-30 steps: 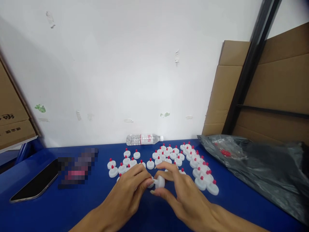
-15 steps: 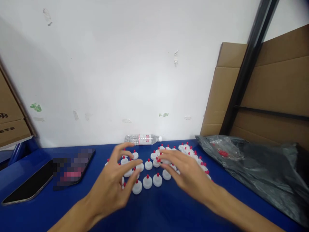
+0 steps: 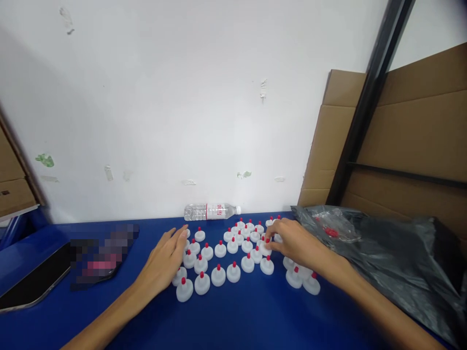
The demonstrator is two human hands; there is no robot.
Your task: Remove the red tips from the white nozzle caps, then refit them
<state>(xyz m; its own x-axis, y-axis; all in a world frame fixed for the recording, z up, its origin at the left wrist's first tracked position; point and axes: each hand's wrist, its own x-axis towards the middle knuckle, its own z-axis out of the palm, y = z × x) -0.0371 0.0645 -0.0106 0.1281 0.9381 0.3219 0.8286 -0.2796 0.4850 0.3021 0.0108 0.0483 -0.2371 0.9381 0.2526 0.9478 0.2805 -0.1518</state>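
Note:
Many white round bottle caps with red tips (image 3: 233, 273) stand upright on the blue table (image 3: 226, 321), spread in loose rows. My left hand (image 3: 168, 255) lies at the left edge of the group, its fingers stretched out and holding nothing; it hides some caps behind it. With thumb and fingertips, my right hand (image 3: 288, 239) pinches a white cap (image 3: 265, 249) by its red tip, among the caps right of the middle. Several more caps (image 3: 294, 277) sit close together below my right wrist, partly covered by the forearm.
A clear plastic bottle (image 3: 215, 212) lies along the wall. At the left are a phone (image 3: 36, 277) and a dark, partly blurred flat object (image 3: 105, 257). A dark plastic bag (image 3: 394, 262) with a small clear bag of red pieces (image 3: 332, 232) covers the right side. Cardboard (image 3: 328, 141) leans behind.
My left hand has moved left and flattened out from a curled pose. My right hand has lowered a cap from the air to the right part of the group.

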